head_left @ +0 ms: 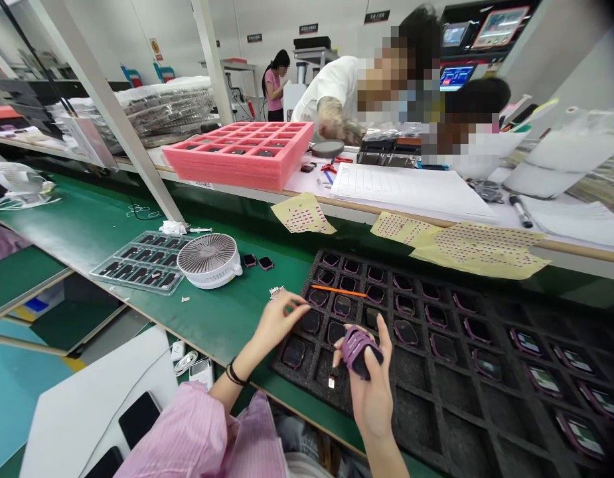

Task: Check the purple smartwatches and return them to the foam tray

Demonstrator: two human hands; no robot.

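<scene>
My right hand [371,392] is closed around purple-framed smartwatch cases [359,348], which look stacked, with a dark face toward my thumb. It is raised above a black foam tray [416,398]. Several purple watch cases with dark faces sit in the tray's compartments. My left hand [277,322] hovers by the tray's left edge, thumb and forefinger pinched together; whatever is between them is too small to make out. Small white bits [275,292] lie just behind that hand. An orange stick [339,290] rests across the tray. A small white tab [331,382] shows below the held cases.
Left of the tray are two loose watch cases [265,263], a white fan [207,262] and a clear tray of dark parts [140,265]. The shelf [356,206] above carries a pink foam tray [237,156] and papers [406,189]. Other people work behind it.
</scene>
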